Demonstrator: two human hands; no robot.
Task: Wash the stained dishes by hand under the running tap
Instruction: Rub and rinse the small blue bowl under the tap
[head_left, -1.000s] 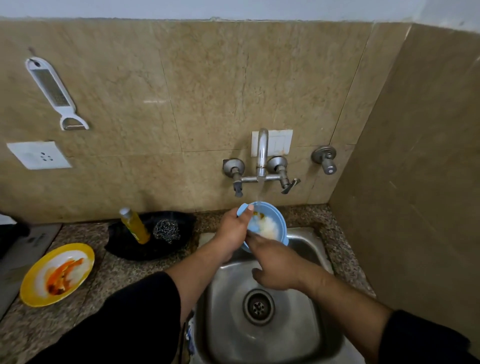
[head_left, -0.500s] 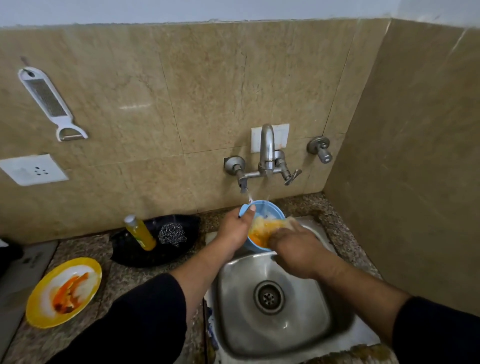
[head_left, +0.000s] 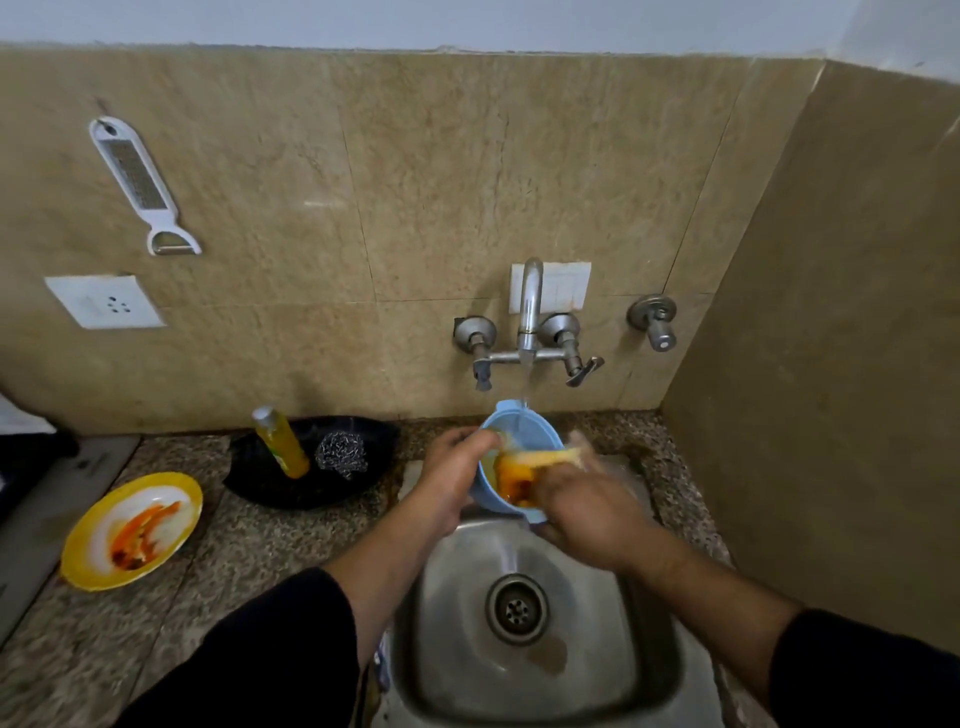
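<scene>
Over steel sink (head_left: 467, 649), L hand (head_left: 452, 473) grips round plastic bowl (head_left: 524, 428).

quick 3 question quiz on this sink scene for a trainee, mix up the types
1. True or false: the plate lies on the counter, left of the sink.
2. Which hand has its grip on the bowl? A) left B) right C) neither
3. Fill in: beside the bottle in the black dish lies a steel ____.
Key: 1 true; 2 A, the left hand curls over the rim; 3 scrubber.
</scene>
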